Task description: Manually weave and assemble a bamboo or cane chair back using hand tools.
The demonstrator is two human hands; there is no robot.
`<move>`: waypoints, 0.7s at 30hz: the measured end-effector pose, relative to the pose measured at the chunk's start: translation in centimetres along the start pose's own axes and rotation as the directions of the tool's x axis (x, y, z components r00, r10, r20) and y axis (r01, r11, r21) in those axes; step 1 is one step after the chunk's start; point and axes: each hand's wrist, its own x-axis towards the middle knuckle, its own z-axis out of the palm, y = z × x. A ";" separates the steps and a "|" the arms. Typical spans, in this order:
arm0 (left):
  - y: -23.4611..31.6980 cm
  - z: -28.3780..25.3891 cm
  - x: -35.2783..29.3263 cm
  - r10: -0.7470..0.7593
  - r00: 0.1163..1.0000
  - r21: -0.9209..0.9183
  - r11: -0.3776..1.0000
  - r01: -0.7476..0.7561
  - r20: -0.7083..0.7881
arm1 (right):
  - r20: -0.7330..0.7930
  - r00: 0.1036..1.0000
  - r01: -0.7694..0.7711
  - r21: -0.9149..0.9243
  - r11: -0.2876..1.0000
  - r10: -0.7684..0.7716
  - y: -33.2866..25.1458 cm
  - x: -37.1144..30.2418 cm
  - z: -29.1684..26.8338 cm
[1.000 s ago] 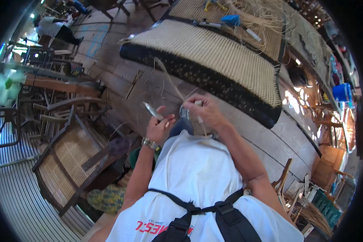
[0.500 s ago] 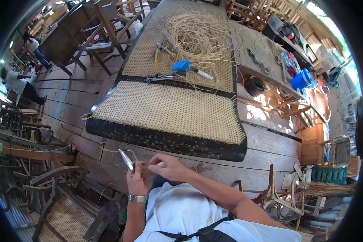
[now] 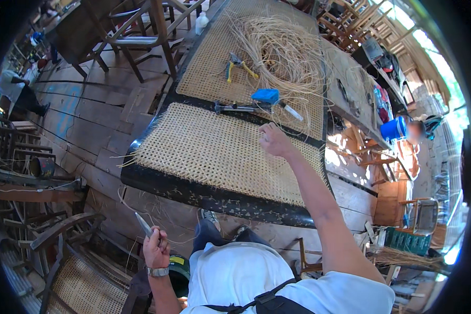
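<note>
Left hand (image 3: 157,252) on pointed tool (image 3: 143,225), right hand (image 3: 276,143) over cane panel (image 3: 204,149).
Left fingers (image 3: 164,244) closed round tool, off panel's near edge; right fingers (image 3: 266,132) part-curled, can't tell if gripping. Blue floor marks (image 3: 64,112), yellow patch (image 3: 178,259): unreadable.

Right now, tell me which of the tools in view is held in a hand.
The pointed metal tool, gripped in the left hand. The dark-handled hammer and yellow-handled pliers lie on the cane-woven piece, no hand on them.
</note>
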 end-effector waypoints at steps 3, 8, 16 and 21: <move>0.0 -0.6 -1.2 0.027 0.996 -0.028 0.999 -0.030 -0.088 | -0.021 0.988 -0.148 0.109 0.983 0.151 -0.2 2.6 1.2; -1.0 -1.8 -1.9 0.104 0.994 -0.312 0.946 -0.088 0.036 | -0.144 0.931 -0.329 0.073 0.942 0.336 2.2 6.0 1.1; -2.0 -2.4 -4.1 0.378 0.894 0.402 0.877 -0.263 -0.239 | -0.385 0.852 -0.313 0.170 0.934 0.355 1.7 9.0 -3.0; -2.9 -0.8 -4.7 0.244 0.917 0.259 0.952 -0.164 -0.315 | -0.333 0.917 -0.154 0.212 0.965 0.219 -1.6 18.0 -1.9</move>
